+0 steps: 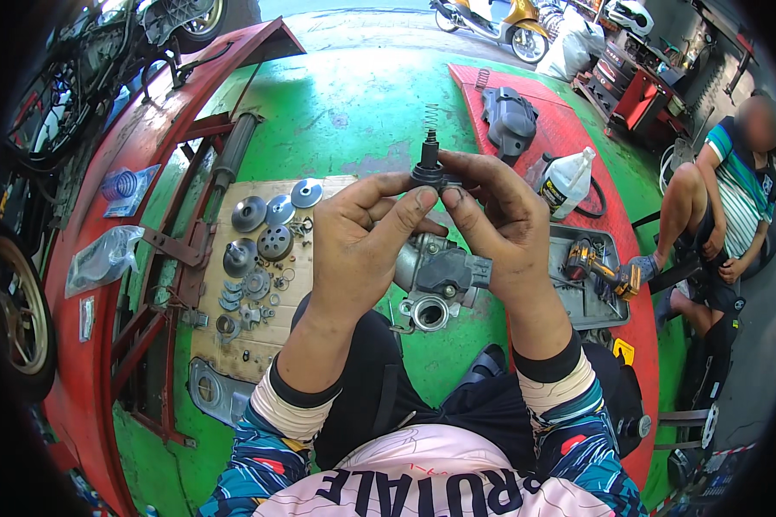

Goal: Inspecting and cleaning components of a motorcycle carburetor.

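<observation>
Both hands are raised at the centre, pinching a small black valve-like part between thumbs and fingers. A thin coil spring stands upright from its top. My left hand is closed on the part's left side, and my right hand on its right. Just below and beyond them is a metal throttle body with a black plastic housing on it and a round bore facing me. My hands partly cover it; what supports it cannot be made out.
Left, cardboard holds several discs, gears and small parts beside a red lift frame. Right, a red platform carries a black cover, a white bottle, and a grey tray with a cordless drill. A person sits far right.
</observation>
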`<action>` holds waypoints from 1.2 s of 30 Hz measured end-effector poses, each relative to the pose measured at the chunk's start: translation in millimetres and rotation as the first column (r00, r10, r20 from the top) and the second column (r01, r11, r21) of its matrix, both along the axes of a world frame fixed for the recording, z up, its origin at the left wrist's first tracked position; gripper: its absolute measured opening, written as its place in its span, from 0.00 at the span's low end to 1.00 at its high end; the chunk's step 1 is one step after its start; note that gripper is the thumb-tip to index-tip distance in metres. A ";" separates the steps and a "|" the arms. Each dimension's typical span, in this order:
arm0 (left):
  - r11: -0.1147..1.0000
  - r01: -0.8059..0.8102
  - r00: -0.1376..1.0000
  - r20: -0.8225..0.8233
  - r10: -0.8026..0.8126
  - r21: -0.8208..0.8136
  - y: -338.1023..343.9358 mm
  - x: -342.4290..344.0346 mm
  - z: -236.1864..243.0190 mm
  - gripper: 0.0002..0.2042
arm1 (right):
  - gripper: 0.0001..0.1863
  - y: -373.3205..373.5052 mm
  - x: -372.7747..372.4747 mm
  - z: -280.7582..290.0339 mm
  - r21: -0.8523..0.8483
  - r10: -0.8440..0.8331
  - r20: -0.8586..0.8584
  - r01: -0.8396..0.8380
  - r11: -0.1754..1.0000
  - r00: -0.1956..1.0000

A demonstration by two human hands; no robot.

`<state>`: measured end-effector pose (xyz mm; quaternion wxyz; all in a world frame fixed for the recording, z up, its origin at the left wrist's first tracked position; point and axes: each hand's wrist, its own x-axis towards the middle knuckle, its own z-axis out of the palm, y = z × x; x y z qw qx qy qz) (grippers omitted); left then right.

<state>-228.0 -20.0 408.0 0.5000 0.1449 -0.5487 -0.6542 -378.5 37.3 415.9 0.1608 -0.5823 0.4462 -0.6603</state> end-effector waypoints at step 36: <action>1.000 -0.014 0.998 0.059 0.014 0.011 1.2 9.2 -6.8 0.15 | 0.14 1.4 -3.4 -7.0 -0.050 0.034 -0.041 -0.036 0.998 0.999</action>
